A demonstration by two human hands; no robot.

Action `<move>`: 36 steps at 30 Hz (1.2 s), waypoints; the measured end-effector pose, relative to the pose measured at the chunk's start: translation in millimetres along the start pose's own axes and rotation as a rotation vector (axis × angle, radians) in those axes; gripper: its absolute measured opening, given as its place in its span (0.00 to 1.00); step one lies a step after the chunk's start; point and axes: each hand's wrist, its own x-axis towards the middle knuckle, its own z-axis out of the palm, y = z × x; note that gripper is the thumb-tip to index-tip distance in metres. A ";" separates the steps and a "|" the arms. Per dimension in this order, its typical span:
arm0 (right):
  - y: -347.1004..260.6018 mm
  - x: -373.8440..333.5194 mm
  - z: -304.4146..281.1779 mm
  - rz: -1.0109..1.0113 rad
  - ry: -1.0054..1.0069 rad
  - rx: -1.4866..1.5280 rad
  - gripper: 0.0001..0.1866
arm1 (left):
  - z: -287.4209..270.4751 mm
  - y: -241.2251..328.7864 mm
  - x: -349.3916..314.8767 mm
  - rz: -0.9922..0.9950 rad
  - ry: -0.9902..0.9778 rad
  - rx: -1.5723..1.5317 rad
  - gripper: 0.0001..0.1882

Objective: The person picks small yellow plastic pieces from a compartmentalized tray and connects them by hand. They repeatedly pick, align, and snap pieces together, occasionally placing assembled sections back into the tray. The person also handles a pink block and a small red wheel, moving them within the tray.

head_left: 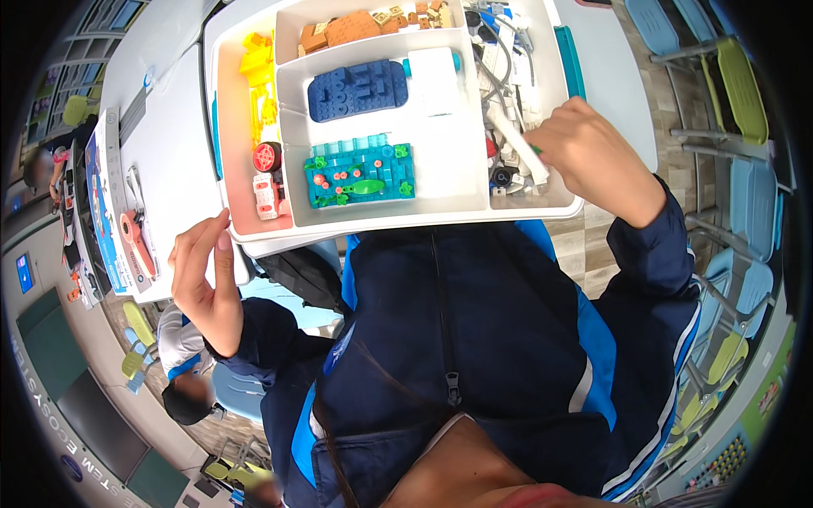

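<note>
A white sorting tray (381,222) with several compartments lies on the table in front of me. It holds a teal brick plate with small pieces (360,175), a dark blue brick block (357,89), yellow pieces (258,72), brown pieces (356,27) and a white and red small car (268,188). My right hand (593,157) reaches into the right compartment of white and grey parts (508,93), fingers closed around a small green piece (537,150). My left hand (203,275) is raised at the tray's left front corner, fingers apart, holding nothing.
A booklet and an orange tool (135,237) lie on the white table (169,144) to the left. Blue and green chairs (745,195) stand to the right. Another person (182,372) sits at lower left. A black bag (301,275) hangs below the tray.
</note>
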 end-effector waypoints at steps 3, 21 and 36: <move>-13.6 -8.2 -20.9 0.121 0.209 -0.003 0.05 | 16.0 18.5 6.8 0.069 -0.005 -0.018 0.08; -41.9 -33.2 -12.6 0.232 0.309 0.349 0.09 | 162.0 139.9 7.1 0.363 -0.388 -0.591 0.11; -29.9 -49.4 -10.0 0.517 0.379 0.640 0.14 | 182.8 131.8 16.3 0.442 -0.293 -0.260 0.18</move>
